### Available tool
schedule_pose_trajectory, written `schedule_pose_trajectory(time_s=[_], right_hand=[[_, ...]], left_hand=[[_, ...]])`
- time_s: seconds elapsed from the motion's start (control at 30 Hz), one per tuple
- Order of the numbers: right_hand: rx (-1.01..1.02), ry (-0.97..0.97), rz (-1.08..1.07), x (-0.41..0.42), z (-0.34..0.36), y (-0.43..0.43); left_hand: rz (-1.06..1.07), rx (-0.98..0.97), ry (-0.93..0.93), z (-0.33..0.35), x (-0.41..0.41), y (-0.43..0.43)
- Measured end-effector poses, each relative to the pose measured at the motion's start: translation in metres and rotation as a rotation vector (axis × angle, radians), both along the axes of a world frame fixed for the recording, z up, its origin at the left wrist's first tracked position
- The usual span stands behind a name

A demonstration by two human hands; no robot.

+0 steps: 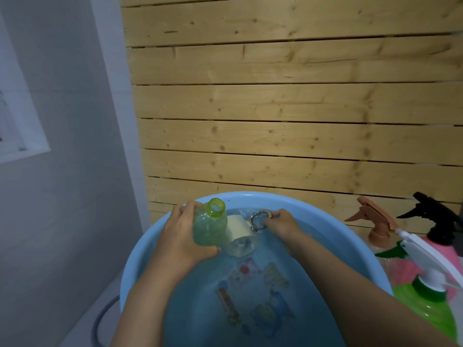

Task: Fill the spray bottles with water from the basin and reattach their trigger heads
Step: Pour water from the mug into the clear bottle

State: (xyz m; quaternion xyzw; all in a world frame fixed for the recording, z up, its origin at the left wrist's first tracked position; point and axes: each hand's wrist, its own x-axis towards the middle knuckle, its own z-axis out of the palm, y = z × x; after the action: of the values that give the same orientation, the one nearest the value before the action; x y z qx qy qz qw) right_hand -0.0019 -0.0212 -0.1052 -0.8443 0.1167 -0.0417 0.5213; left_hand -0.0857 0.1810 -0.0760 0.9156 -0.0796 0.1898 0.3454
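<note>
The green bottle [206,230] has no trigger head; its open neck points up and away from the person. The left hand [179,236] grips it from the side, the fingers curled behind the body and the thumb under its lower part. The bottle is tilted and its base is at the water [313,246] of the blue basin [250,197].

Just to the right of the left hand, touching the bottle, a cream cup-like thing [238,234] lies in the water. Beyond it the right hand [281,222] pinches a metal ring [252,219] between thumb and fingertips at the far side of the basin. The ring is perhaps the handle of that cup, but through the water I cannot tell this surely. Both forearms reach over the basin, and coloured pictures [250,271] show on its bottom below the wrists.

To the right of the right hand, outside the basin, stand closed spray bottles: one with a brown trigger head [373,216], one with a black trigger head [436,219] on a pink body [448,254], and a lime bottle [431,311] with a white trigger head [423,249]. Behind both hands is a wooden slat wall [275,108].
</note>
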Motion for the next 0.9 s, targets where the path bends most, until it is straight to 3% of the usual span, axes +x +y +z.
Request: schedule_pose_trajectory(time_s=[0.1, 0.3, 0.37, 0.5, 0.57, 0.9], right_hand=[[0.142, 0.072, 0.032, 0.0, 0.008, -0.002], [0.024, 0.138, 0.353, -0.009, 0.022, -0.001], [-0.06, 0.086, 0.404, -0.014, 0.025, 0.002], [-0.502, 0.067, 0.455, -0.022, 0.025, 0.007], [-0.608, 0.078, 0.446, -0.023, 0.019, 0.006], [-0.653, 0.043, 0.424, -0.024, 0.02, 0.002]], left_hand=[[-0.029, 0.021, 0.021, 0.0, -0.002, -0.002], [-0.031, 0.008, 0.051, 0.0, -0.006, -0.003], [-0.012, 0.01, 0.048, 0.001, -0.007, -0.003], [0.027, 0.006, 0.017, 0.002, -0.012, -0.004], [0.022, -0.021, 0.021, 0.002, -0.013, -0.004], [0.002, -0.118, 0.101, 0.001, -0.015, -0.005]])
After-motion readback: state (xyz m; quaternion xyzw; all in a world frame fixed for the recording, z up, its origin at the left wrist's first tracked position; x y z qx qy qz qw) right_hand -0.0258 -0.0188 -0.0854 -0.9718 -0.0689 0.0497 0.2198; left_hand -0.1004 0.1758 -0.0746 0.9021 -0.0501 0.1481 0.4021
